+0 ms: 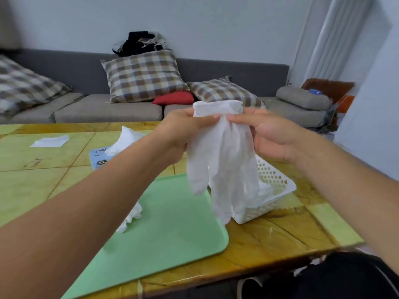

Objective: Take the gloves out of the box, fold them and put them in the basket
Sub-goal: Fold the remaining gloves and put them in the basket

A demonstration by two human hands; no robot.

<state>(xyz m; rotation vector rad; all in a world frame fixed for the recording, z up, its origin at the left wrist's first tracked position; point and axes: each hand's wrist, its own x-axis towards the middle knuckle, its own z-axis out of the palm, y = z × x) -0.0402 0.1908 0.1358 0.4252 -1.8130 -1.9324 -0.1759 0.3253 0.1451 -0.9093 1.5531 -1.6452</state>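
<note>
Both hands, the left hand [183,128] and the right hand [274,137], pinch the thin white disposable glove [222,160] at its cuff, above the table. Below the grip, to the right, stands the white perforated plastic basket [276,182]. Below it, to the left, lies the flat green tray [172,229], with a crumpled white glove [131,216] on it. Further left, behind the left forearm, lies the blue glove box [98,157].
</note>
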